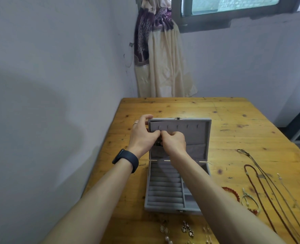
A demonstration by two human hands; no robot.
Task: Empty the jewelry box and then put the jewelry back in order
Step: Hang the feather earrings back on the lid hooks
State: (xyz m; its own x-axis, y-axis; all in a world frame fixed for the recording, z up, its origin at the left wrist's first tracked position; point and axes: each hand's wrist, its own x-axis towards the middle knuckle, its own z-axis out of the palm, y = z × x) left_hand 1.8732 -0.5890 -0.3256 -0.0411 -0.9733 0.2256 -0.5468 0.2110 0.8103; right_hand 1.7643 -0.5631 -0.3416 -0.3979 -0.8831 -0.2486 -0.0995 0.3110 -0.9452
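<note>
A grey velvet jewelry box point(146, 199) lies open on the wooden table point(234, 124), its ring rolls bare. Its lid point(189, 134) stands upright with a row of small hooks. My left hand point(142, 136) grips the lid's upper left corner, fingers over the top edge and thumb in front. My right hand point(174, 141) is curled right beside that thumb and pinches a small dark piece of jewelry point(157, 143) that hangs below the fingers, against the lid's left part. What kind of piece it is cannot be told.
Long cord necklaces point(262, 187) and a thin silver chain point(286, 187) lie to the right of the box. A red bead bracelet point(233, 191) and another bracelet point(249, 199) lie beside them. Several earrings point(187, 228) lie in front of the box. The table's left edge is close to the box.
</note>
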